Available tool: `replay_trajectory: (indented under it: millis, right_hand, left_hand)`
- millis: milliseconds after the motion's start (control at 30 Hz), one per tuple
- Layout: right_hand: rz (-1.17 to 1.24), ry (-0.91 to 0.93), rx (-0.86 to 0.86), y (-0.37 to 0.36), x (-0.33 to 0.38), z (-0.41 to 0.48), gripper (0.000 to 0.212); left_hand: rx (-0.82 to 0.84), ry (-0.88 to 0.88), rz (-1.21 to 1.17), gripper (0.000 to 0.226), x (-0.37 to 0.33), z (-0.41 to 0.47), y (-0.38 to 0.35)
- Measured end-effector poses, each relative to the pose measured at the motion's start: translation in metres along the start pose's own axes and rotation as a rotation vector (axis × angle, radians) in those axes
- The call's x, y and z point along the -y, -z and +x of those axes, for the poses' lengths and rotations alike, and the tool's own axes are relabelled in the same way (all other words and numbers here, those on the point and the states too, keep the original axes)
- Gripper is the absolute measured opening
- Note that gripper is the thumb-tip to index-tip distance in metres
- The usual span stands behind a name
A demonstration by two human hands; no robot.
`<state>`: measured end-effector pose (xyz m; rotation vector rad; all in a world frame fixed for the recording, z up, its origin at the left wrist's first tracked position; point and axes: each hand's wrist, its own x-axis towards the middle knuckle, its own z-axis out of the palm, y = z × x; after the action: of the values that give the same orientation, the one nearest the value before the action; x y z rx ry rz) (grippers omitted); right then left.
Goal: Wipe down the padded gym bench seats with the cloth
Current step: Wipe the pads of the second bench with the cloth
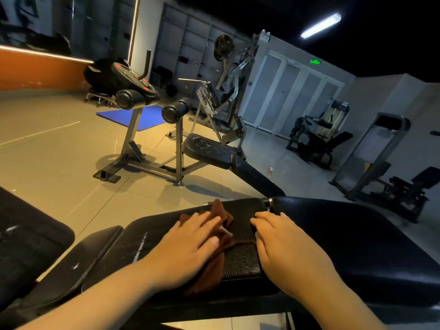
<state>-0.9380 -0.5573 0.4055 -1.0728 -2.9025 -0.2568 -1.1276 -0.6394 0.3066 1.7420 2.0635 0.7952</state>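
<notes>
Gym room: pale floor tiles lay under dim light, with a blue mat (pixel 138 117) and weight machines well behind.
Head view, bench: a black padded bench (pixel 240 263) crossed the foreground, its long axis running from lower left to right.
Cloth: the brown cloth (pixel 220 210) lay crumpled on the pad, left of the textured middle section.
Left hand: the left hand (pixel 190 244) lay flat on top of the cloth, fingers straight and spread, pressing rather than pinching.
Right hand: the right hand (pixel 283 246) rested on bare pad just beside the cloth, fingers relaxed and holding nothing.
Key relation: the cloth sat directly under the left hand and to the left of the right, so the left was the working hand. A stroke along the pad towards the broad right section would probably need the right hand out of the way.
Far seat: a second bench seat (pixel 207 148), marked with pale scribbles, stood well apart and looked unwiped.
</notes>
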Motion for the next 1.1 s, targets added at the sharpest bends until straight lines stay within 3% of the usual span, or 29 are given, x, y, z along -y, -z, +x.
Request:
replay_trajectory:
  millis: [133,367,467,667,900,1100]
  right_hand:
    - [0.033,-0.013,0.030,0.007,0.004,0.007,0.050]
    - [0.012,-0.106,0.034,0.004,0.016,0.013,0.046]
    - [-0.008,-0.056,0.075,-0.004,0.036,0.022,0.048]
    - [-0.045,0.006,0.115,-0.013,0.045,0.034,0.048]
    - [-0.028,0.017,0.142,-0.009,0.047,0.030,0.050]
    - [-0.021,0.000,0.108,-0.011,0.051,0.029,0.049]
  left_hand:
    - [0.055,0.085,0.119,0.061,-0.008,0.056,0.003]
    - [-0.037,-0.121,-0.008,0.053,-0.006,0.004,-0.007]
    - [-0.069,-0.062,-0.044,0.053,0.019,-0.022,-0.010]
    - [-0.016,0.122,0.052,0.055,0.023,0.019,0.001]
    - [-0.071,-0.090,-0.047,0.052,0.011,-0.047,-0.009]
    - [-0.016,0.138,0.017,0.054,0.032,0.001,0.003]
